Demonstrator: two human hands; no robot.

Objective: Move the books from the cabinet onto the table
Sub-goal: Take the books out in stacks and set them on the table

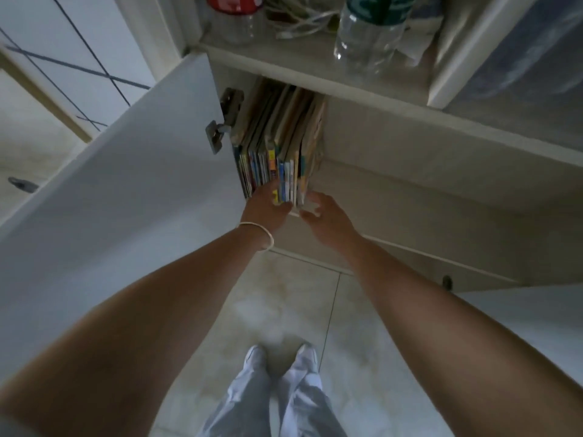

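A row of books (277,146) is seen standing upright on the lower shelf of the cabinet (410,171), packed against its left wall just beside the hinges (220,121) of the open door (132,190). The spines are turned toward the camera.

The left hand (268,209) is placed at the bottom of the spines, left of the middle of the row. Its fingers (273,187) are laid against the spines, with the tips hidden among the books; whether any book is pinched cannot be told. A thin bracelet (262,234) is worn on that wrist.

The right hand (321,216) is held at the lower right end of the row, just beside the outermost book. Its fingers (310,200) are loosely curled and slightly spread, with the tips touching or nearly touching the book's edge; the blur does not allow contact to be settled, and nothing is seen gripped. The right end of the row thus lies between the two hands.

On the shelf above, two clear plastic bottles are stood, one with a red label (235,14) and one with a green label (369,29), with a tangle of white cable (299,20) between them. Below, a tiled floor (284,310) and the person's light trousers (277,398) are seen.
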